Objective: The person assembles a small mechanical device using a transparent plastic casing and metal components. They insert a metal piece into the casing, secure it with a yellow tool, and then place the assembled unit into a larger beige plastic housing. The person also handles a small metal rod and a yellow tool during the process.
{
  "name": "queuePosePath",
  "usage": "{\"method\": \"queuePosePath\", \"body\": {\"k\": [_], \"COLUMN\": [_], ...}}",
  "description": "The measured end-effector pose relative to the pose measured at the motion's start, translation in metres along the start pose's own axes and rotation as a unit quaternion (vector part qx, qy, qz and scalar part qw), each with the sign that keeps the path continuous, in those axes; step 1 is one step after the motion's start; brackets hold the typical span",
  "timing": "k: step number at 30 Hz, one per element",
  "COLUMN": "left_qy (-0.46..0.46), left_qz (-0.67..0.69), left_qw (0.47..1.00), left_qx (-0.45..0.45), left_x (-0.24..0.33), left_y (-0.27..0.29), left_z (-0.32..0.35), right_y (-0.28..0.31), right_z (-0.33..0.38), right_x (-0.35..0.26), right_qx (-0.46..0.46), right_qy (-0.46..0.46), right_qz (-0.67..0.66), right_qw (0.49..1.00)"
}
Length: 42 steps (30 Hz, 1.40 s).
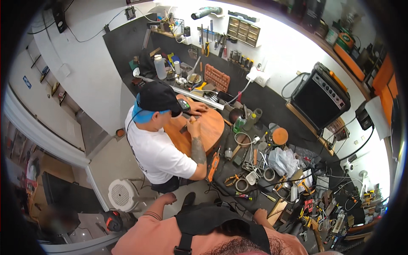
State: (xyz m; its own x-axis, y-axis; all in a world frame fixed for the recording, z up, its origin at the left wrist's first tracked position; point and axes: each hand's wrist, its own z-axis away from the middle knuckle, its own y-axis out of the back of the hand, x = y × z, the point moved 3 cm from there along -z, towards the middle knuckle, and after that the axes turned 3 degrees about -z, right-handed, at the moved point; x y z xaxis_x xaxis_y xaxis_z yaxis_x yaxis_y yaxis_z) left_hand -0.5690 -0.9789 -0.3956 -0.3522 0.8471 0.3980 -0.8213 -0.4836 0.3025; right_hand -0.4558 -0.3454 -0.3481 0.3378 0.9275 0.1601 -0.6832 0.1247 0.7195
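Observation:
My left hand [167, 198] hangs low beside the co-worker's hip, its fingers curled in and no object showing in it. By the bench's near edge is my right hand [260, 215], close to a pale wood strip [277, 211]; its fingers are too small to make out. In front of me a co-worker [159, 140] in a white shirt and black cap bends over a brown wooden guitar body [213, 129]. One of the co-worker's hands lies flat on the wood. The other grips a small tool I cannot make out.
An orange tool [213, 165] leans at the bench edge. Tape rolls [242, 185], pliers [231, 180], a plastic bag [284, 161] and cables crowd the dark bench. An amplifier [319, 97] stands at the wall. A white stool [122, 194] is on the floor at left.

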Motion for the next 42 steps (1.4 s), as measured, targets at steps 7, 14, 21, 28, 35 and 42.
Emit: {"method": "queuePosePath", "body": {"k": [7,14,21,28,35,42], "left_qy": [-0.113,-0.246,-0.039,-0.293,-0.180,-0.229], "left_qz": [0.023,-0.289,-0.033,-0.385,-0.228,-0.249], "left_qw": [0.984,0.918,0.999,0.875,0.956,0.941], "left_qx": [0.135,0.112,-0.004,-0.021,-0.049,-0.032], "left_x": [-0.012,-0.056,-0.156,-0.163,-0.128,-0.046], "left_y": [0.097,0.110,0.095,0.094,0.119,0.120], "left_z": [-0.013,-0.037,0.004,0.009,-0.014,-0.032], "right_y": [-0.011,-0.114,-0.042,0.006,-0.009,-0.016], "right_z": [0.043,-0.028,0.028,0.060,0.065,0.097], "right_x": [-0.045,-0.042,-0.117,-0.106,-0.108,-0.106], "right_qx": [0.230,0.476,0.198,0.034,0.026,0.131], "right_qy": [-0.124,-0.370,-0.323,-0.213,-0.237,-0.178], "right_qz": [-0.089,-0.168,-0.267,-0.361,-0.412,-0.448], "right_qw": [0.961,0.780,0.886,0.907,0.879,0.867]}}
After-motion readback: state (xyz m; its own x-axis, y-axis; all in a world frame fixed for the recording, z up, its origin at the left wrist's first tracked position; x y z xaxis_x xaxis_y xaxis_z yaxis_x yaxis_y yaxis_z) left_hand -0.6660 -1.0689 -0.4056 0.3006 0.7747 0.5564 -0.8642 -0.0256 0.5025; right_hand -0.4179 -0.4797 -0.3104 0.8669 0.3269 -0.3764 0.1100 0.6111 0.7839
